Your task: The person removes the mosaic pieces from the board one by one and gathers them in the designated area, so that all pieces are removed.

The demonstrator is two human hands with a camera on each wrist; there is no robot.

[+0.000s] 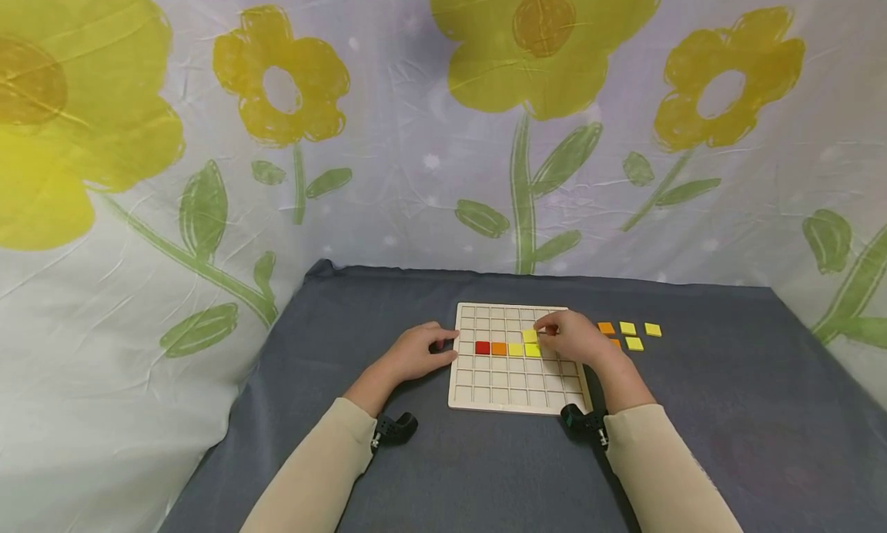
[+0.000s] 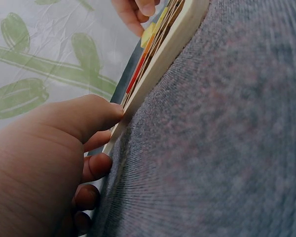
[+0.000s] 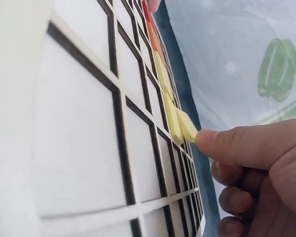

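A pale wooden grid board lies on the dark cloth. Across one row sit a red tile, an orange tile and two yellow tiles. My right hand pinches another yellow tile between thumb and finger, tilted over the cell just behind the row's right end. At the board's left edge, my left hand rests thumb and index fingertips against the rim, spread apart. The left wrist view shows the thumb on that edge, with the other fingers bent below it.
Right of the board lie loose tiles, partly hidden by the right hand: orange ones and several yellow ones. Dark grey cloth covers the table. Behind it hangs a white curtain printed with yellow flowers.
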